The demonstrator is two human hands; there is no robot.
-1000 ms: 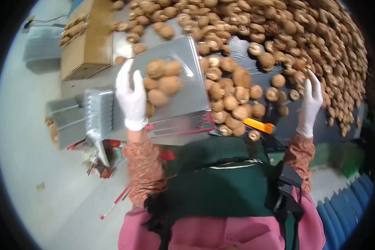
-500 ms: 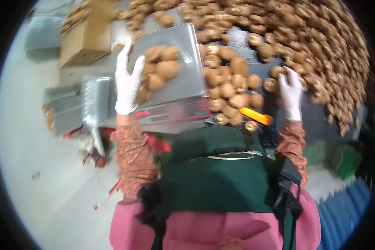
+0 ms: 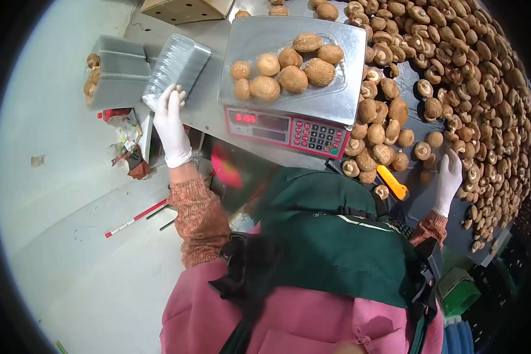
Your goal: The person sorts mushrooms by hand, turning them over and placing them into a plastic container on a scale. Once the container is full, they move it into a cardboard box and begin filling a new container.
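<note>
My left hand [image 3: 172, 127], white-gloved, reaches to the near end of a stack of clear plastic trays [image 3: 180, 66], fingertips right at its edge. Its fingers are stretched out, slightly bent at the tips. Right of it, a digital scale [image 3: 349, 76] with a red display carries a clear tray holding several brown mushrooms [image 3: 292, 79]. My right hand [image 3: 448, 182], also gloved, rests low beside the big mushroom pile [image 3: 484, 100], fingers extended and partly turned away. Loose mushrooms [image 3: 376, 131] lie between the scale and that hand.
A yellow-handled tool [image 3: 392, 183] lies near the table's front edge. More clear trays [image 3: 121, 74], with mushrooms at one end, stand at far left. A cardboard box [image 3: 186, 9] sits at the back. Below right is a green container [image 3: 459, 293].
The view has swung left. My left hand has left the scale's tray and moved to the stacked trays. My right hand stays by the pile, now lower in view.
</note>
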